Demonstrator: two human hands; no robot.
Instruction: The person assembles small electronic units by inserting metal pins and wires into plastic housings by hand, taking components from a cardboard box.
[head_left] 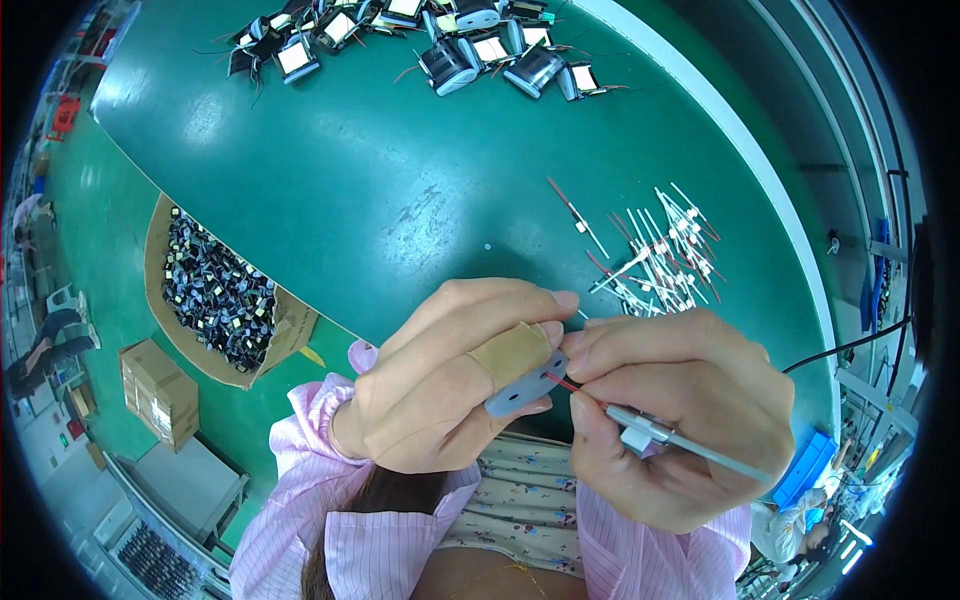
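My left hand grips a small part whose oblong grey end piece has dark holes; the rest of the part is hidden by the fingers. A beige wrap covers one of its fingers. My right hand pinches a thin wire lead with a red end, a grey-white sleeve and a small white tag. Its red tip meets the grey piece near a hole; whether it is inside I cannot tell. Beyond the right hand lies a loose pile of similar leads on the green table.
Several black and grey wired parts are heaped at the table's far edge. Left of the table, an open carton holds many small dark parts. A closed cardboard box stands nearer. A black cable runs at the right. Other people are in the background.
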